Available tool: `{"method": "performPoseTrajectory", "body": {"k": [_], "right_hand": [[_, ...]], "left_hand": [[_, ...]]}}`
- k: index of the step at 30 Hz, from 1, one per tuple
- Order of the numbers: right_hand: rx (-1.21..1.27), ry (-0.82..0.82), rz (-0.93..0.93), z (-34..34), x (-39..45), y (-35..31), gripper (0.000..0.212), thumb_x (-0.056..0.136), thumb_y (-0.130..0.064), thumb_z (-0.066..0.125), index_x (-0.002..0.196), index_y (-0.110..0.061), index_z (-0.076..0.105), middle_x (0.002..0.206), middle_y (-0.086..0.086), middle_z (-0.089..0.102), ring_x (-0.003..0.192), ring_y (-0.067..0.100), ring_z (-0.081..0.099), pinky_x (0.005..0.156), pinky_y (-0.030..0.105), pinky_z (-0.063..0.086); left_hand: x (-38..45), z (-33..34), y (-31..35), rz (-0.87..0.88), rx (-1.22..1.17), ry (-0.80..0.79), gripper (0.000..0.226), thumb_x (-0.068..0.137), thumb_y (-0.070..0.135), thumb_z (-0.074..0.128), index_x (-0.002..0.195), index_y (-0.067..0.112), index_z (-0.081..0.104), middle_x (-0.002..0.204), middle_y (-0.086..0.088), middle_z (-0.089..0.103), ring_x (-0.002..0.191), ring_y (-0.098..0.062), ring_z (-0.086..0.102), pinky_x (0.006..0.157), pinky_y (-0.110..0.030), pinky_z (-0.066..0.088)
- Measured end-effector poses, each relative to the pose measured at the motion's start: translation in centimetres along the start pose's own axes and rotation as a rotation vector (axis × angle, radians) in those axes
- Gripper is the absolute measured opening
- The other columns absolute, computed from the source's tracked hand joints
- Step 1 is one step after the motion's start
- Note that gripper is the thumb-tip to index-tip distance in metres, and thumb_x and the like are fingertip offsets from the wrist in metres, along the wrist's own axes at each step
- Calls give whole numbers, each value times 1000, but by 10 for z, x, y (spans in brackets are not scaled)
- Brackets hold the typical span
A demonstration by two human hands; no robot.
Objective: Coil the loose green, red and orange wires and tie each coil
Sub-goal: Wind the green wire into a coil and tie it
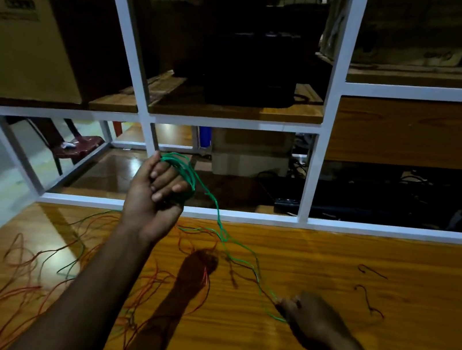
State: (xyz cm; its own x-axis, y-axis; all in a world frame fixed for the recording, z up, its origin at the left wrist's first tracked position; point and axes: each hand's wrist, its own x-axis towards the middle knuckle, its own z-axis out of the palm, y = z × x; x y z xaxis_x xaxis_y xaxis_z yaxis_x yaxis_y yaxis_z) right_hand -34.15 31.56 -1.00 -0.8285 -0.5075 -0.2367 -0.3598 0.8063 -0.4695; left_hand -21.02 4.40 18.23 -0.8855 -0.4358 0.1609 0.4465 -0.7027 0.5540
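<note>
Winding the green wire is the step, I judge: loops sit around my left hand, fingers curled on them, raised over the table. My right hand pinches the strand low. I'd feed it taut, clear of the red and orange wires.

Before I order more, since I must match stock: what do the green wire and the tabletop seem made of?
Green wire: probably plastic-insulated, thin and glossy, bending into loose loops; its core is not visible. Tabletop: looks like varnished wood or wood-look laminate, orange-brown grain with shiny reflections.
</note>
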Motion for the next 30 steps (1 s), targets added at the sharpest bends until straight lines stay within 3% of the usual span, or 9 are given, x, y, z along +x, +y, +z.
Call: {"method": "performPoseTrajectory", "body": {"k": [3, 5, 8, 12, 17, 19, 22, 27, 30], "right_hand": [[20, -7, 50, 4, 3, 3, 39, 101, -40, 49, 71, -19, 63, 81, 2, 70, 78, 21, 66, 58, 31, 37], [156, 75, -5, -6, 1, -10, 21, 102, -24, 48, 95, -26, 68, 116, 5, 68, 108, 26, 63, 77, 33, 47], [354, 309, -110, -44, -17, -46, 47, 101, -4, 45, 143, -25, 48, 147, -3, 42, 135, 19, 42, 102, 37, 46], [522, 688, -364, -89, -44, -97, 63, 91, 10, 48, 146, -21, 43, 147, -9, 40, 136, 3, 33, 112, 24, 36], [381, 750, -521, -92, -61, -122, 82, 86, -6, 66, 153, -28, 25, 149, -8, 33, 136, 5, 33, 106, 14, 29], [253, 790, -536, -85, -59, -123, 76, 84, -22, 75, 148, -26, 34, 133, -5, 45, 122, 9, 46, 99, 22, 42], [189, 864, -537, -81, -53, -119, 46, 83, -18, 77, 124, -21, 58, 111, -4, 56, 104, 13, 57, 80, 29, 55], [71, 787, -567, -78, -45, -104, 34, 79, -22, 80, 111, -23, 67, 102, -4, 58, 99, 12, 56, 68, 21, 47], [146, 762, -641, -74, -43, -97, 19, 84, -21, 75, 102, -22, 68, 99, -6, 57, 99, 10, 53, 74, 24, 48]], "left_hand": [[-1, 5, -3, 18, 46, 16, 45, 104, 32, 48, 61, 23, 43, 42, 5, 32, 37, -6, 29, 53, -17, 36], [-3, 8, -13, 4, 84, -7, 46, 106, 32, 45, 61, 23, 43, 41, 5, 32, 35, -6, 30, 52, -18, 37], [-6, 13, -30, -37, 163, -25, 47, 107, 32, 40, 61, 22, 43, 40, 6, 31, 33, -5, 30, 49, -19, 37], [-15, 20, -50, -73, 309, -45, 45, 105, 32, 41, 62, 20, 41, 40, 7, 29, 32, -5, 27, 48, -23, 37], [-20, 19, -70, -54, 493, 4, 44, 106, 33, 39, 64, 20, 42, 46, 7, 25, 35, -7, 23, 53, -28, 36], [-21, 17, -78, -39, 600, 43, 45, 107, 33, 39, 64, 20, 40, 47, 7, 23, 37, -9, 21, 53, -28, 37], [-25, 16, -89, -8, 799, 80, 46, 107, 33, 39, 62, 23, 37, 49, 6, 22, 41, -11, 21, 51, -28, 38], [-30, 14, -105, 4, 958, 130, 41, 107, 29, 40, 68, 19, 40, 54, -1, 26, 46, -16, 25, 49, -24, 39], [-30, 10, -112, -13, 1024, 152, 39, 107, 31, 41, 73, 13, 45, 58, -6, 29, 50, -18, 30, 48, -23, 41]]}}
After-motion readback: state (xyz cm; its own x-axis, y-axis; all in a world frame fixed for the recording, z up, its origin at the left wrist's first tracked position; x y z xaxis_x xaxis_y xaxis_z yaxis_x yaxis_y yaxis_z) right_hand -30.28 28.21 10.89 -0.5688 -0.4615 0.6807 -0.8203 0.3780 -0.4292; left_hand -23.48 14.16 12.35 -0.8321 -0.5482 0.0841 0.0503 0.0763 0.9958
